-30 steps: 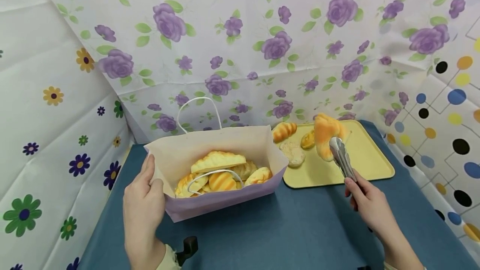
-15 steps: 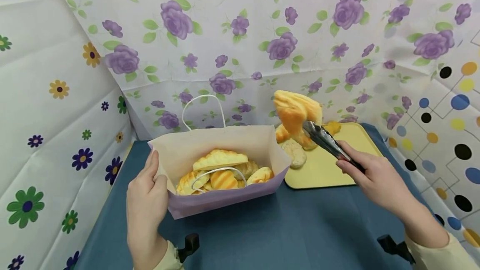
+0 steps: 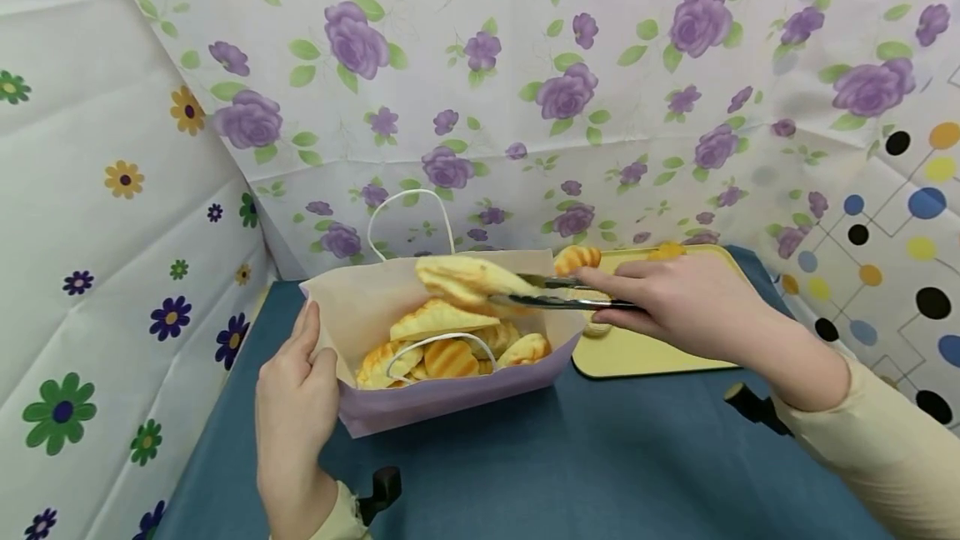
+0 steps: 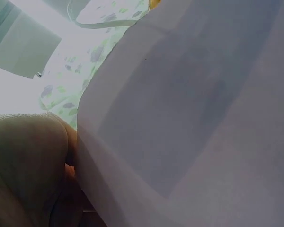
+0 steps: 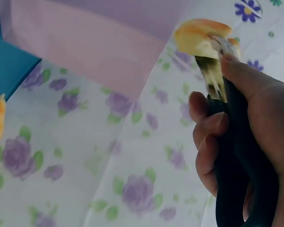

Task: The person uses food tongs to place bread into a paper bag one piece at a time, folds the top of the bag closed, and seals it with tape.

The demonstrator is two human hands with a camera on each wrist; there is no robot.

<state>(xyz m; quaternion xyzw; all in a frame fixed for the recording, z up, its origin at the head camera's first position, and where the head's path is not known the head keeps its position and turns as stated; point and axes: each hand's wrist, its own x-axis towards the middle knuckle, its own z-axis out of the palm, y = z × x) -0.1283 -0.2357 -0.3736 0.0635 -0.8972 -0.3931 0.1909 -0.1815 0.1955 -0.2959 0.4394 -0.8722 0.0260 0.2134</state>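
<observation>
A purple paper bag [image 3: 450,411] stands open-topped on the table, with several bread pieces [image 3: 450,359] inside and white cord handles. My left hand [image 3: 296,407] grips the bag's left edge; in the left wrist view the bag's wall [image 4: 180,118] fills most of the picture beside that hand [image 4: 28,165]. Over the bag's opening, my right hand [image 3: 686,307] holds tongs [image 3: 558,302] with dark handles [image 5: 236,151]. Between the tongs' tips is a golden bread piece [image 3: 468,277], above the other bread; the right wrist view shows this bread [image 5: 199,35] too.
Right of the bag lies a yellow tray [image 3: 652,357]. A ridged bread roll [image 3: 576,258] and another yellow piece [image 3: 667,251] show there, with more partly hidden behind the right hand. Patterned sheets [image 3: 495,107] rise behind and at both sides of the blue-covered table [image 3: 600,457].
The right hand has carried the bread in the tongs leftward from over the tray to above the bag's opening. The left hand has kept its hold on the bag.
</observation>
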